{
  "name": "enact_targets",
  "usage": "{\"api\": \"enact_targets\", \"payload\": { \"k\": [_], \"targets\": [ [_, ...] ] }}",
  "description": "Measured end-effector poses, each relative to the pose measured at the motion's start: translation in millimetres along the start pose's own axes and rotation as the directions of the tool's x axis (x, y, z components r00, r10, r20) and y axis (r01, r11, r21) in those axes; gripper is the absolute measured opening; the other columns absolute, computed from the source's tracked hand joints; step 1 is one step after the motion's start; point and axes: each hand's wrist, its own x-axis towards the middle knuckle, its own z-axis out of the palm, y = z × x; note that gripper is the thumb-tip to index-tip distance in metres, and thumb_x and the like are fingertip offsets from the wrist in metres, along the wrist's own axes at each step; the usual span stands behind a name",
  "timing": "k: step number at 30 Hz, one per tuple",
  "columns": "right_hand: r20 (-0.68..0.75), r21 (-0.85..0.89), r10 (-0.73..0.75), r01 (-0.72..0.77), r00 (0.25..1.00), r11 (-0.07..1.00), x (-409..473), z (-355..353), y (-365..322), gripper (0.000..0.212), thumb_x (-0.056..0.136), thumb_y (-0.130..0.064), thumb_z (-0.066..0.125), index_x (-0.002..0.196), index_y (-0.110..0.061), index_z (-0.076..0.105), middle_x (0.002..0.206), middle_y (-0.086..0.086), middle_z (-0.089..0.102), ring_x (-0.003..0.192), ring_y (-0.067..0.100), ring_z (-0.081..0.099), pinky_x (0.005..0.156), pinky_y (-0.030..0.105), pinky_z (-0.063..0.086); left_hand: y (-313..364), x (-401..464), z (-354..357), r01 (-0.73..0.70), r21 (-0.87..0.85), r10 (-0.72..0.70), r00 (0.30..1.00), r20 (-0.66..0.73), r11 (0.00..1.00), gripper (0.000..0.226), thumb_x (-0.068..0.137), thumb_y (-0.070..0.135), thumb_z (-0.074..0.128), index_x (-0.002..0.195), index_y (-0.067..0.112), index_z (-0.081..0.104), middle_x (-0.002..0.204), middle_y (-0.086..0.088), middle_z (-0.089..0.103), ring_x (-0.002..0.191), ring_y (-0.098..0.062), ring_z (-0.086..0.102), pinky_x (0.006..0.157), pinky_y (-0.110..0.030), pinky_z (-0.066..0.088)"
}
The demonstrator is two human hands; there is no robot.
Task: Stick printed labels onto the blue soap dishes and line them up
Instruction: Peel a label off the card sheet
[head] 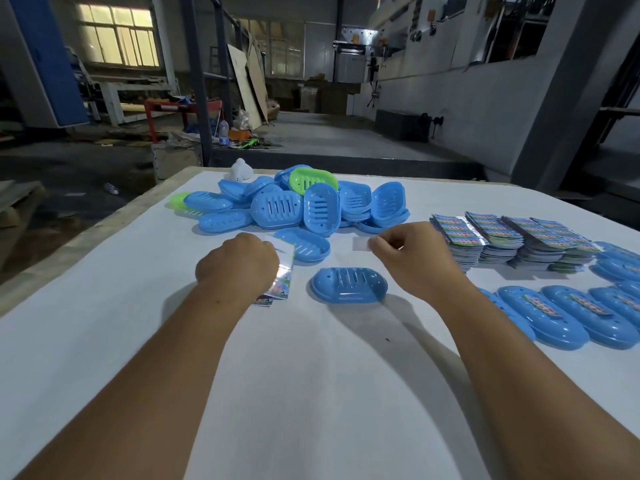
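1. While one blue soap dish lies upside down and unlabelled on the white desk, it sits between the two hands, slightly nearer the person than the fingers of either.
2. Right hand: the fingers are curled and pinch a small white label by one end; the label projects to the left of the fingertips, above the desk and just beyond the single dish.
3. Left hand: the fingers are curled round a glossy printed label sheet; the fingertips themselves are hidden behind the back of the hand. The sheet hangs down to the right of this hand, its lower edge touching the desk.
4. Beyond both sets of fingers lies a loose pile of blue dishes, with two green dishes among them.
5. To the right of the right-hand fingers stand stacks of printed label sheets.
6. Further right and nearer the person, a row of labelled blue dishes lies side by side, overlapping.
7. A small white object rests at the far desk edge, behind the pile.
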Motion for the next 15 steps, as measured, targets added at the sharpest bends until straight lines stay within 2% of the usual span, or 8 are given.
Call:
{"api": "enact_targets", "payload": {
  "k": [2,5,7,10,11,12,13,15],
  "targets": [
    [0.042,0.001,0.010,-0.010,0.999,1.000,-1.6,2.6,-1.7,0.031,0.081,-0.029,0.058,0.063,-0.004,0.056,0.049,-0.001,0.043,0.048,0.010,0.030,0.051,0.028,0.031,-9.9,2.5,-4.9,0.027,0.091,-0.025,0.999,-0.020,0.995,0.029,0.100,0.035,0.035,0.105,0.015,0.056,0.100,-0.009,0.060,0.090,-0.027,0.054,0.074,-0.034,0.037],
    [0.082,0.006,0.013,-0.013,0.997,1.000,-4.8,5.7,-2.4,0.032,0.078,-0.032,0.058,0.065,-0.003,0.055,0.051,0.001,0.042,0.051,0.012,0.030,0.051,0.028,0.030,-17.7,1.9,-10.2,0.028,0.233,-0.027,1.000,-0.008,0.972,0.017,0.097,0.035,0.044,0.095,0.020,0.050,0.079,-0.002,0.048,0.082,-0.022,0.050,0.062,-0.031,0.033],
    [0.081,0.033,0.016,-0.019,0.997,0.999,-4.5,5.2,-2.6,0.032,0.078,-0.033,0.060,0.066,-0.003,0.059,0.054,0.008,0.050,0.050,0.012,0.034,0.051,0.027,0.032,-17.9,-0.7,-13.5,0.018,0.273,-0.014,1.000,-0.016,0.962,0.017,0.093,0.037,0.053,0.094,0.021,0.049,0.073,0.000,0.043,0.077,-0.020,0.050,0.055,-0.029,0.029],
    [0.074,0.055,0.017,-0.021,0.997,0.998,-3.5,5.3,-3.3,0.030,0.079,-0.033,0.062,0.067,-0.005,0.064,0.063,0.011,0.061,0.049,0.009,0.038,0.051,0.026,0.036,-15.3,-2.4,-12.9,-0.012,0.250,0.035,0.995,-0.090,0.968,0.023,0.091,0.038,0.059,0.104,0.021,0.052,0.078,0.000,0.049,0.078,-0.021,0.052,0.058,-0.029,0.034],
    [0.068,0.061,0.016,-0.021,0.998,0.998,-3.4,5.7,-4.1,0.029,0.079,-0.033,0.063,0.067,-0.006,0.065,0.063,0.009,0.062,0.049,0.008,0.039,0.051,0.026,0.037,-12.2,-3.4,-12.0,-0.052,0.168,0.074,0.989,-0.126,0.984,0.023,0.090,0.037,0.060,0.106,0.021,0.055,0.084,0.000,0.055,0.080,-0.022,0.054,0.062,-0.030,0.037],
    [0.060,0.068,0.013,-0.017,0.998,0.998,-3.7,5.9,-5.2,0.028,0.079,-0.032,0.063,0.068,-0.007,0.066,0.063,0.008,0.063,0.049,0.007,0.040,0.051,0.026,0.038,-7.9,-4.9,-10.1,-0.121,0.013,0.122,0.982,-0.146,0.993,0.019,0.090,0.035,0.061,0.103,0.022,0.060,0.088,0.001,0.062,0.081,-0.021,0.057,0.065,-0.030,0.041],
    [0.052,0.081,0.007,-0.011,0.999,0.997,-4.2,6.2,-6.5,0.027,0.079,-0.032,0.063,0.068,-0.007,0.066,0.063,0.007,0.063,0.049,0.006,0.041,0.051,0.026,0.039,-1.9,-8.1,-8.0,-0.201,-0.208,0.175,0.975,-0.138,0.957,0.011,0.088,0.034,0.064,0.094,0.023,0.065,0.085,0.005,0.067,0.080,-0.018,0.061,0.066,-0.027,0.044],
    [0.042,0.110,-0.011,0.007,0.999,0.994,-6.1,6.2,-9.3,0.025,0.079,-0.032,0.063,0.068,-0.009,0.067,0.061,0.004,0.063,0.049,0.006,0.043,0.052,0.026,0.040,13.9,-21.1,-5.9,-0.278,-0.598,0.297,0.952,-0.070,0.752,0.015,0.085,0.031,0.071,0.073,0.022,0.070,0.063,0.013,0.067,0.064,-0.004,0.061,0.056,-0.016,0.045]
  ]
}}
